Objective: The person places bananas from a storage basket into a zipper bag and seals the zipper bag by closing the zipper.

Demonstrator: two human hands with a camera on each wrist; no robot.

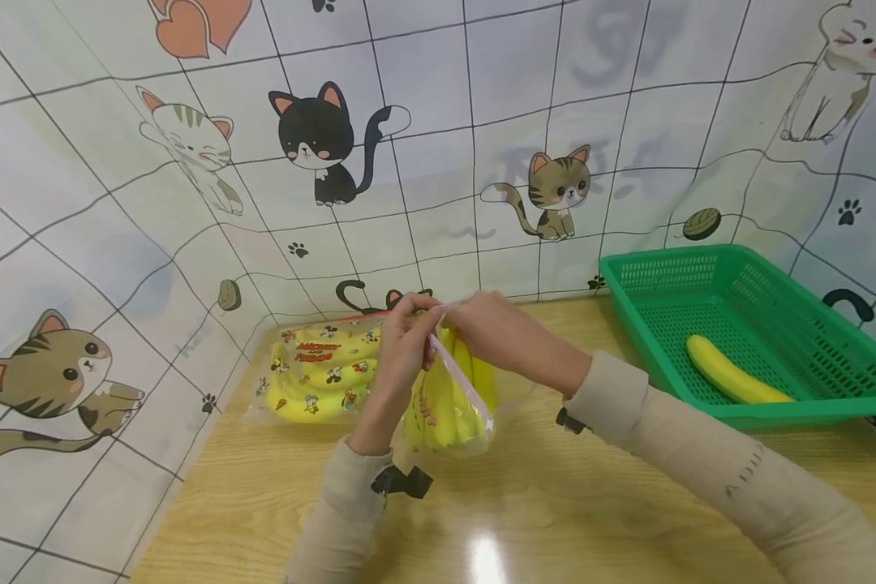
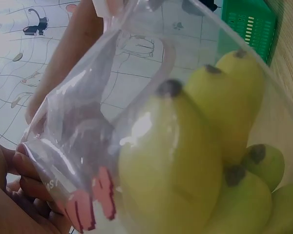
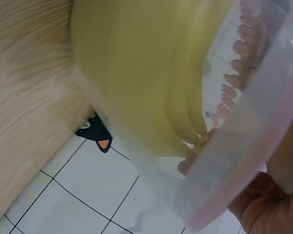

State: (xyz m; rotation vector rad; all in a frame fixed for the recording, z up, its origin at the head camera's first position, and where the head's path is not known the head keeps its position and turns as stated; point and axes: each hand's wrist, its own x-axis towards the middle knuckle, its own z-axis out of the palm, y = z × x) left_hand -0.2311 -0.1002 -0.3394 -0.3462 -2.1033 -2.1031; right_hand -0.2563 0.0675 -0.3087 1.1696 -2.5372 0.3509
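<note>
Between both hands is a clear zip bag (image 1: 458,381) printed with red lettering and a pale pink strip along its opening. Yellow toy-like bananas (image 2: 171,161) with dark tips fill it, showing through the plastic. My left hand (image 1: 400,345) pinches the bag's top edge on the left side. Gripping the same edge a little to the right is my right hand (image 1: 491,331), its fingertips partly hidden in the head view. The pink strip (image 3: 249,175) runs beside the right hand's fingers in the right wrist view. The bag hangs upright, its bottom low over the table.
Another cartoon-printed bag (image 1: 321,373) of yellow bananas, with a red top edge, lies behind the left hand. To the right stands a green plastic basket (image 1: 642,341) holding one banana (image 1: 733,373). The wooden table (image 1: 569,503) meets a cat-patterned wall covering (image 1: 438,178).
</note>
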